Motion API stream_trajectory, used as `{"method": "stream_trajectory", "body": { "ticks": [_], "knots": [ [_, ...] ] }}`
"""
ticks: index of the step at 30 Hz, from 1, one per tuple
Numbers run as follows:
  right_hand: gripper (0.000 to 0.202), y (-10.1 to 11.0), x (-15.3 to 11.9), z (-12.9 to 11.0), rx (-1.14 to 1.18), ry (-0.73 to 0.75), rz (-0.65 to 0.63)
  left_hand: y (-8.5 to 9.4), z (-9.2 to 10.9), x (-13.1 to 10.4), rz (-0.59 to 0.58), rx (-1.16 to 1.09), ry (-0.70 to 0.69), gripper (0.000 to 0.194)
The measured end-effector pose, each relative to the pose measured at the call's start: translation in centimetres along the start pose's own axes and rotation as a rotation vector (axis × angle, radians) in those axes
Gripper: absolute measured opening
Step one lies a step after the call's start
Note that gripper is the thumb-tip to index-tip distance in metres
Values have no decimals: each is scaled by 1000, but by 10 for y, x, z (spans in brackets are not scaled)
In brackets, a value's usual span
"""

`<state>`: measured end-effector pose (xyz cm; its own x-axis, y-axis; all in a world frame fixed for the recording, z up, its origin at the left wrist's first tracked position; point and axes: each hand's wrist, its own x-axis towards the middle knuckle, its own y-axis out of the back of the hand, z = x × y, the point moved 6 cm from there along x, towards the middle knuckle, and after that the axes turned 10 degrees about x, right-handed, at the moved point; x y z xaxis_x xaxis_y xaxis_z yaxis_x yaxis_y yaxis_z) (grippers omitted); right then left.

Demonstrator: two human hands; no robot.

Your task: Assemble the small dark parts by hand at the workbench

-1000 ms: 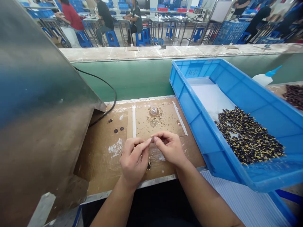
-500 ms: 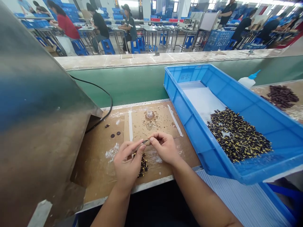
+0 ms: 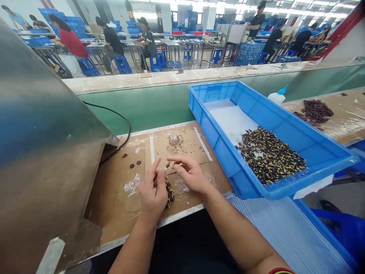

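Observation:
My left hand (image 3: 154, 187) is over the brown cardboard (image 3: 111, 201), its thumb and index finger apart. To its right, my right hand (image 3: 191, 174) has the index finger stretched out and the thumb below it. Between the fingertips shows a small dark piece (image 3: 167, 165); whether it lies on the board or is in the air I cannot tell. Partly hidden by the left hand, a small heap of black and yellow pieces (image 3: 170, 196) lies on the cardboard. A small clear cup-like thing (image 3: 174, 138) stands in a brown stain beyond the hands.
A blue crate (image 3: 211, 125) on the right holds many black and yellow pieces (image 3: 270, 156). Behind it are a white bottle (image 3: 276, 98) and a dark reddish heap (image 3: 317, 111). A metal housing (image 3: 48, 144) and black cable (image 3: 128, 129) bound the left. Two dark discs (image 3: 135, 164) lie nearby.
The fingertips were together at a small dark piece; now the hands have parted and the fingers have spread, with a piece showing between them. The view has turned slightly right.

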<state>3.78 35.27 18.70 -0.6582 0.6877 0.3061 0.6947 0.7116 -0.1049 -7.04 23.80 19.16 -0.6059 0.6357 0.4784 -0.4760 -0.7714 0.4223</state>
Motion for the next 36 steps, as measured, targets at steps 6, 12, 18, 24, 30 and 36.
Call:
{"method": "stream_trajectory", "body": {
  "ticks": [6,12,18,24,30,36],
  "knots": [
    [20,-3,-62,-37,211,119,77,-14,32,-48,-130,-170,66,46],
    [26,35,-170,-47,-98,111,309,-56,59,-113,-501,-213,-187,44],
    [48,178,-322,30,-724,-527,931,-124,73,-169,-1064,-104,-503,43],
    [41,331,-358,79,-879,-783,976,-213,113,-224,-1482,225,-878,33],
    [33,397,-317,102,-994,-747,834,-307,96,-274,-1634,560,-904,62],
    [30,404,-309,106,-1033,-658,812,-322,72,-285,-1647,697,-790,45]
  ]
}}
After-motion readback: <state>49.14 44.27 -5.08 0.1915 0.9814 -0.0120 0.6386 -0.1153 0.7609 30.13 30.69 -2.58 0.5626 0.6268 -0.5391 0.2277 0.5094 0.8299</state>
